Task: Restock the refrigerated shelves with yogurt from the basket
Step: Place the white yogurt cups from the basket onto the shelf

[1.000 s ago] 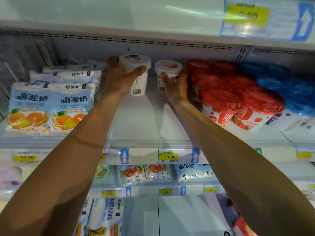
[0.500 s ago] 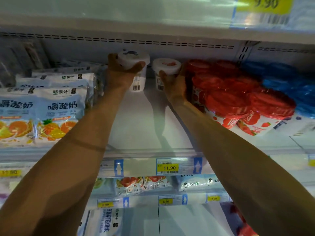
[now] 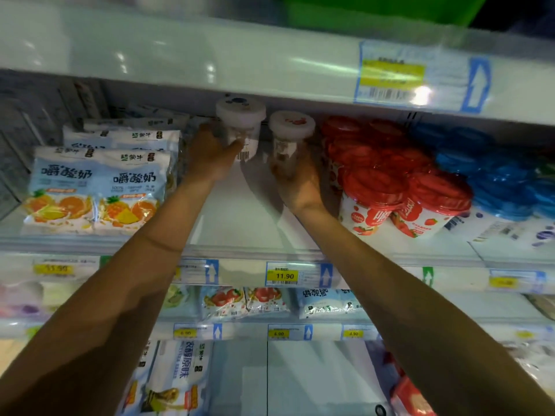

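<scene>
A: Which step is this?

B: Placing, I'd say. The left hand [image 3: 210, 156] grips a white plastic yogurt cup with a blue mark on its lid [image 3: 240, 121], fingers curled round its side. The right hand [image 3: 300, 181] grips a white plastic yogurt cup with a red mark on its lid [image 3: 289, 135], low on its body. Both cups are upright, just beside each other, at the back of the white refrigerated shelf [image 3: 240, 217], upper centre of the frame.

A: Are they set down?

B: It's too blurred to tell. The next move, as I judge it, calls for seating them flat, then loosening both grips without tipping them.

A: What hems them in?

B: Shrink-wrapped red-lidded strawberry cups [image 3: 405, 190] stand right of centre, close against the right hand, with blue film-wrapped packs [image 3: 495, 175] beyond. Pale blue yogurt pouches printed with oranges and pineapple [image 3: 99, 187] fill the left. The upper shelf's white front edge [image 3: 210, 61] hangs low over the lids, so headroom looks tight. A yellow price tag reading 11.90 [image 3: 283, 276] sits below. I can't make out a basket.
</scene>
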